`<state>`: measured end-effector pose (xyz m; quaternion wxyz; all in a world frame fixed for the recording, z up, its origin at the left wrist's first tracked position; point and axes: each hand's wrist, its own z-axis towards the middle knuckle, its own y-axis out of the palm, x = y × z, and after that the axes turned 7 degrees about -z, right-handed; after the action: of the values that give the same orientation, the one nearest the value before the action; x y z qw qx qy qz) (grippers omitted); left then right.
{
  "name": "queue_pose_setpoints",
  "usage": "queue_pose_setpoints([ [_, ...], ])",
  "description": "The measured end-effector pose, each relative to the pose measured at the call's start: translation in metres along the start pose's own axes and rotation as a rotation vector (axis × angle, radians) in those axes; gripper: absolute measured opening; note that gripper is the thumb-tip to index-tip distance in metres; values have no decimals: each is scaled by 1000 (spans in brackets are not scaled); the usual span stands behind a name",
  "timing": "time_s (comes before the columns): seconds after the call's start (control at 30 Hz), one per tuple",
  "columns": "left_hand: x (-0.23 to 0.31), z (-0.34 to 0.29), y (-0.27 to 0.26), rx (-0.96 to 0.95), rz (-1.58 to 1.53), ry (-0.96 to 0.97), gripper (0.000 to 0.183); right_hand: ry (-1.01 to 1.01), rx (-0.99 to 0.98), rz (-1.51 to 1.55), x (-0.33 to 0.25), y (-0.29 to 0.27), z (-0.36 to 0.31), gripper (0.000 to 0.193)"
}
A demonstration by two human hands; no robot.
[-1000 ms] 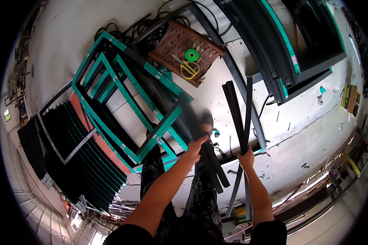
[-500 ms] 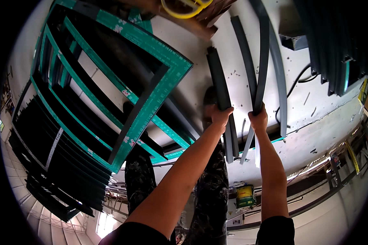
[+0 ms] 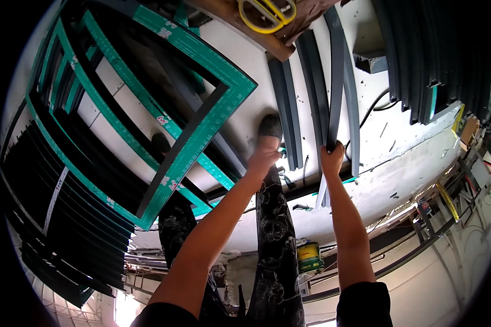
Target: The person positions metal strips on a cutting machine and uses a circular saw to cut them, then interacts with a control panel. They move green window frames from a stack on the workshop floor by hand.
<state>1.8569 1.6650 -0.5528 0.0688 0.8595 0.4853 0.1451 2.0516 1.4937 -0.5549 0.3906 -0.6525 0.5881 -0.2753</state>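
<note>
My right hand [image 3: 333, 157] is closed around the near end of a long dark grey profile strip [image 3: 337, 82], which runs away toward the top of the view. Beside and partly under it lies another dark strip [image 3: 312, 82], with a lighter grey strip [image 3: 352, 114] to the right. My left hand [image 3: 264, 159] hovers in front of my shoe [image 3: 270, 126], apart from the ridged dark profile pieces [image 3: 287, 114] on its right. Its fingers are blurred, and their grip cannot be made out.
Green-taped frames [image 3: 229, 103] fill the left side, beside a stack of dark profiles [image 3: 65, 201]. At the top a yellow-rimmed tool [image 3: 278, 24] rests on brown material. More dark profiles [image 3: 414, 65] stand at the right, near a black cable [image 3: 368, 114]. Scraps litter the pale floor.
My left hand has let go of the ridged dark profile pieces and moved left. They now lie farther from me. My right hand keeps its hold on the strip; the view has shifted slightly.
</note>
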Motion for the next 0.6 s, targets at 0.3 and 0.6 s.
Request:
queue_pose_setpoints([
  [0.3,67,-170,-11,-266,-250,193,47,-146,-604,188,-24,-81,-107,45],
  [0.6,119,-248,-58,-198,-450,404,41,-396,-1108,181,-270,-189,-161,53],
])
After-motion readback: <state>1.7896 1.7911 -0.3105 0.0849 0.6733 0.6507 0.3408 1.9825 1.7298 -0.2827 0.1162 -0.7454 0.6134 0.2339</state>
